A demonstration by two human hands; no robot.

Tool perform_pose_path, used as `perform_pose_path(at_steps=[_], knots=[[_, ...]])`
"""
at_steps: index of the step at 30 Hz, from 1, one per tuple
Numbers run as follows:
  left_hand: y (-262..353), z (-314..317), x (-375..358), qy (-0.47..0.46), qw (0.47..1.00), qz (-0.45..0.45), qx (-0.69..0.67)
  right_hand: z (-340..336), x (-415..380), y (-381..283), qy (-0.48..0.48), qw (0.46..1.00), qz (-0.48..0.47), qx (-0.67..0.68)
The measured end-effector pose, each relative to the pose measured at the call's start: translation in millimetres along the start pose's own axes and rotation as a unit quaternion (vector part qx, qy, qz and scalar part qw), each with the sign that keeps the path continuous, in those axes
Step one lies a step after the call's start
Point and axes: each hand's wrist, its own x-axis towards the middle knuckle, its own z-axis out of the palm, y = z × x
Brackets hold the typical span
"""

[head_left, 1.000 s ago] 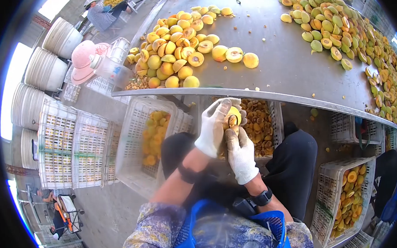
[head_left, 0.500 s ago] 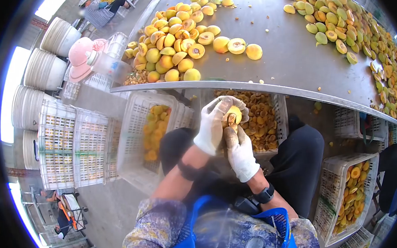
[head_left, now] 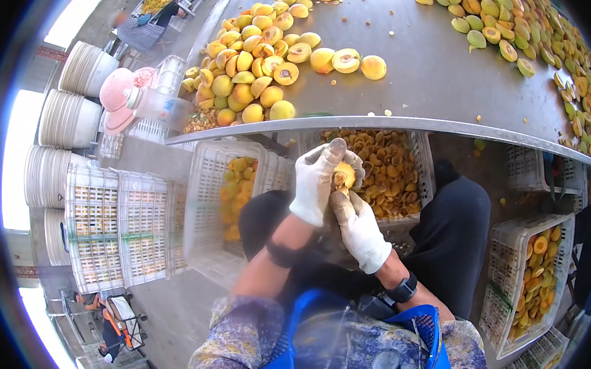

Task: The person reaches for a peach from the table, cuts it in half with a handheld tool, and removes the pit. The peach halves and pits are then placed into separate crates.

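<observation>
My left hand (head_left: 318, 183), in a soiled white glove, is closed around a halved yellow peach (head_left: 344, 174), its cut face turned up toward me. My right hand (head_left: 360, 228), gloved too, has its fingers wrapped round a small curved tool (head_left: 341, 181). The tip of the tool is against the middle of the peach half; most of its handle is hidden in the glove. Both hands are over my lap, in front of a white crate (head_left: 425, 172) filled with peach halves (head_left: 387, 177).
A metal table (head_left: 396, 68) stands ahead, with a heap of peach halves (head_left: 250, 61) on the left and a larger, greener heap (head_left: 499, 17) on the right. Peach-filled crates (head_left: 504, 274) stand on both sides. Stacked baskets (head_left: 116, 225) and a pink hat (head_left: 117, 93) are farther left.
The tool has turned within the peach half, and my left thumb is raised higher. Both hands stay close together. The view has shifted slightly.
</observation>
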Motion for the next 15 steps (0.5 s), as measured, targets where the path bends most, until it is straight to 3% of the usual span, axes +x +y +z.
perform_pose_path(at_steps=[4, 7, 10, 13, 15], knots=[[-2.8, 0.4, -1.8, -0.003, 0.999, 0.036, -0.001, 3.0, -3.2, -35.9, -0.003, 0.981, 0.129, 0.146], [-1.2, 4.2, -5.4, 0.0, 0.999, 0.048, -0.003, 5.1, -1.6, -28.9, 0.018, 0.991, 0.104, 0.086], [1.6, 3.2, -7.2, -0.001, 0.998, 0.063, 0.01, -2.0, -6.0, -43.2, -0.047, 0.976, 0.139, 0.163], [0.4, 3.8, -8.1, -0.019, 0.996, 0.085, -0.001, -0.2, -4.8, -40.2, -0.033, 0.984, 0.113, 0.133], [2.6, 4.5, -7.5, -0.035, 0.994, 0.101, 0.005, -7.8, -9.7, -47.9, -0.08, 0.962, 0.169, 0.2]])
